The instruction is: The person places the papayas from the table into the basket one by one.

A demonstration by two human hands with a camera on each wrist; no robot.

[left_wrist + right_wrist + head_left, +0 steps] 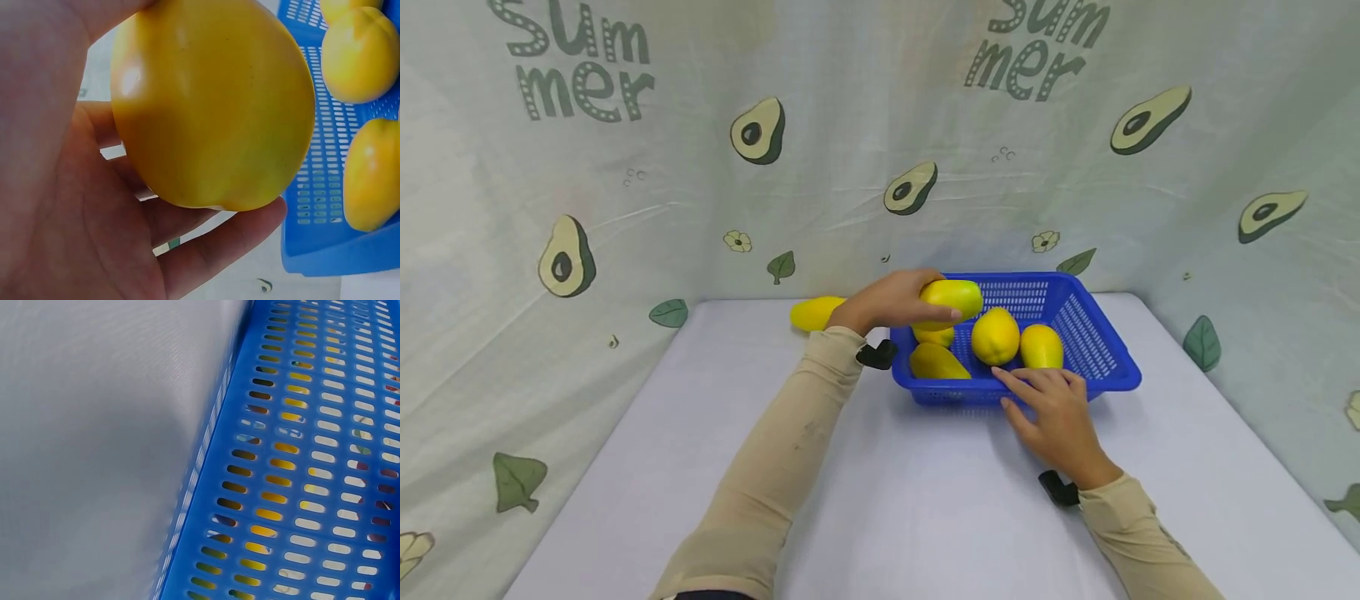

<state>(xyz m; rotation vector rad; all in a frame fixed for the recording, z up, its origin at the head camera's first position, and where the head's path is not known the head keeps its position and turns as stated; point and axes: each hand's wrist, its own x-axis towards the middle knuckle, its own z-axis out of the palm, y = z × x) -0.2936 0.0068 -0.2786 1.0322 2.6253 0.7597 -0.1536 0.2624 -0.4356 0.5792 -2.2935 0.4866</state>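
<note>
My left hand (898, 298) holds a smooth yellow mango-shaped fruit (952, 301), greenish at one end, above the left side of a blue basket (1093, 333). In the left wrist view the fruit (212, 106) lies against the palm, with the fingers beneath it. My right hand (1056, 412) grips the basket's front rim, thumb outside and fingers over the edge. Several yellow fruits lie inside, among them a rounder one (996, 336) in the middle and another (1041, 346) near the right hand. The right wrist view shows the slotted basket wall (287, 462) without the fingers.
Another yellow fruit (816, 313) lies on the white table (730, 400) left of the basket, partly behind the left wrist. A pale curtain (835, 125) printed with avocados and leaves hangs behind the table and along both sides.
</note>
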